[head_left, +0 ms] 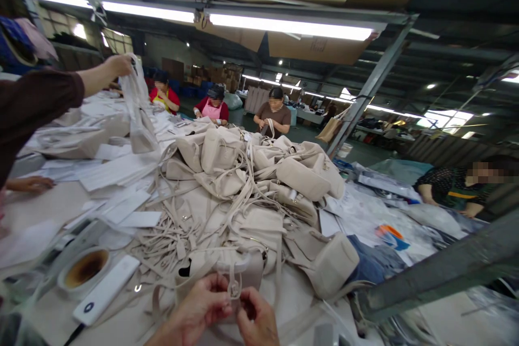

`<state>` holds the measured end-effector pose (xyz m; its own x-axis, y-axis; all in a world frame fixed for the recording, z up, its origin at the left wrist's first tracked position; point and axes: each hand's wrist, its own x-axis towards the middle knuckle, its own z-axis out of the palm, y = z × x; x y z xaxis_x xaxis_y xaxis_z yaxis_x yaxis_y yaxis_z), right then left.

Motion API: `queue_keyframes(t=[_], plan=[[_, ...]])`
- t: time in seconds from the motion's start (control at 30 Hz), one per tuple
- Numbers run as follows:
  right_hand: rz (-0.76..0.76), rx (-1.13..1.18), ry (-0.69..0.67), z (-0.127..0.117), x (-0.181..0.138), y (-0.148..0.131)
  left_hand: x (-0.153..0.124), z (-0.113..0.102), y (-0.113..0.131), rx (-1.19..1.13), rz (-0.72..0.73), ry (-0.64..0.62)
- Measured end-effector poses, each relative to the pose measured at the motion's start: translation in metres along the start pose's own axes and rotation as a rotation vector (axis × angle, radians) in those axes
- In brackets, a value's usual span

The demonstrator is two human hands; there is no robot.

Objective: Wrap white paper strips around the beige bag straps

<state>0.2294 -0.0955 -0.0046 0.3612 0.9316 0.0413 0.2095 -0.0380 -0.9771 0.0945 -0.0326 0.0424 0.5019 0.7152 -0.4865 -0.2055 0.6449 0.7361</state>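
A beige handbag (pixel 250 269) stands in front of me at the near edge of the pile. My left hand (pixel 203 303) pinches the left side of the bag's closure tab (pixel 234 285), which has a small metal clasp on it. On the right side of that tab, my right hand (pixel 259 318) is closed with thumb and fingers together. Clear film seems to cover part of the tab. Whether the fingertips hold anything smaller cannot be made out. Loose beige straps (pixel 178 238) lie in a heap left of the bag.
Many beige handbags (pixel 227 154) are piled behind. A bowl with brown residue (pixel 87 269) and a white corded device (pixel 107 287) sit at left. A co-worker's arm (pixel 44 100) holds up a plastic-wrapped item (pixel 140 108). A metal post (pixel 441 270) slants at right; other people work beyond.
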Motion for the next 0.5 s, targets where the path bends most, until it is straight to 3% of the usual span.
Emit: queue_keyframes(t=[0.07,0.13,0.27,0.4,0.5], plan=[[0.096,0.150,-0.024,0.002,0.001,0.002,0.002,0.000,-0.002,0.098,0.121,0.018],[0.166,0.311,-0.032,0.004,0.002,0.003,0.001,-0.001,-0.005,0.329,0.349,0.062],[0.119,0.388,-0.017,0.009,0.006,0.005,-0.003,-0.007,-0.014,0.907,0.812,0.082],[0.082,0.248,0.036,0.011,0.006,0.007,0.002,-0.008,-0.018,1.168,0.929,0.119],[0.099,0.128,0.050,0.014,-0.001,0.014,0.006,-0.001,-0.009,1.103,0.956,0.237]])
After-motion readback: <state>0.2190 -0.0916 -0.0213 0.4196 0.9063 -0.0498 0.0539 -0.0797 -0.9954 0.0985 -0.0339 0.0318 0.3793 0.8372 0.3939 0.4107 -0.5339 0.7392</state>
